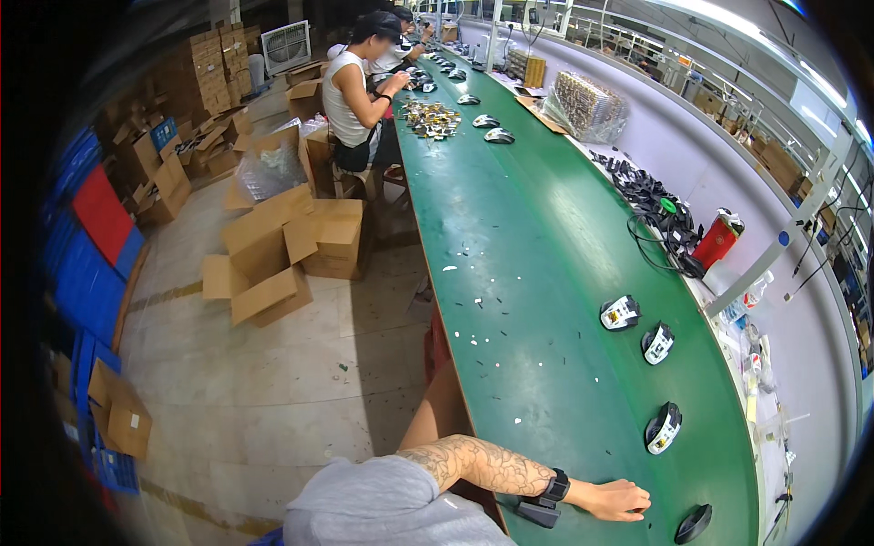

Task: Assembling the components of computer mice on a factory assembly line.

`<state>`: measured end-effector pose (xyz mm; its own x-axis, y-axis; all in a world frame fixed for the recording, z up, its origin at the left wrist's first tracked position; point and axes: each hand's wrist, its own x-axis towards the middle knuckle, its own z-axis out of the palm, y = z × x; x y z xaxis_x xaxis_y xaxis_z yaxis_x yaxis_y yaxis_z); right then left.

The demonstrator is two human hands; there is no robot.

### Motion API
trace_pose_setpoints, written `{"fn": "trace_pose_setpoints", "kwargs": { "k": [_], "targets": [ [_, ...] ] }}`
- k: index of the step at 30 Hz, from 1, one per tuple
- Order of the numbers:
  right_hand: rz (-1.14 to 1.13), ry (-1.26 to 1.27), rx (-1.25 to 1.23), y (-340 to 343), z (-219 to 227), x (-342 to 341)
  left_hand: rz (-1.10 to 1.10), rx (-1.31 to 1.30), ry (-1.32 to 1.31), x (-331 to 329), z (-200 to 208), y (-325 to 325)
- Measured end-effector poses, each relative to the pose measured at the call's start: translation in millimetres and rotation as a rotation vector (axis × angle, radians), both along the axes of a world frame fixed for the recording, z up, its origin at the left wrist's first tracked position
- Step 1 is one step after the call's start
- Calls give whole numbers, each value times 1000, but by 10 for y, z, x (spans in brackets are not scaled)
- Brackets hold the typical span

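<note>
My left hand [619, 500] rests on the green tabletop [546, 409] near the lower edge, its fingers curled together and nothing visible in them. A black band with a small box [544, 502] is strapped round that wrist. Closest to the fingers, a black computer mouse [694, 524] lies to the right, apart from the hand. Further up stand mice with white inner parts showing: one mouse [664, 428], a second [657, 343] and a third [621, 312]. My right hand is out of view.
Small white and black bits [480, 302] litter the table. Black cables [669, 218] and a red can-like container [719, 238] lie along the right ledge. Further off are a pile of small parts [430, 119] and a seated person [350, 96]. Open cardboard boxes [264, 264] occupy the floor at left.
</note>
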<state>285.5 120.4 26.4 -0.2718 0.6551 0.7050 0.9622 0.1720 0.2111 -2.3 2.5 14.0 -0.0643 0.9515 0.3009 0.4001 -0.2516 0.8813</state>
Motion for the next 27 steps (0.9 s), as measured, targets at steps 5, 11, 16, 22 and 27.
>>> {"fn": "trace_pose_setpoints", "kwargs": {
  "k": [5,11,16,22,27],
  "targets": [
    [118,55,-74,-8,40,-25,10,8,-63,-36,64,-62],
    [284,122,-157,11,157,-189,48,29,-133,-96,134,-80],
    [429,184,-219,2,272,-378,81,59,-180,-49,149,-149],
    [600,240,-296,-72,428,-611,119,100,-248,-132,266,-274],
    [726,255,-369,-155,613,-710,141,137,-335,-44,149,-202]
  ]
}}
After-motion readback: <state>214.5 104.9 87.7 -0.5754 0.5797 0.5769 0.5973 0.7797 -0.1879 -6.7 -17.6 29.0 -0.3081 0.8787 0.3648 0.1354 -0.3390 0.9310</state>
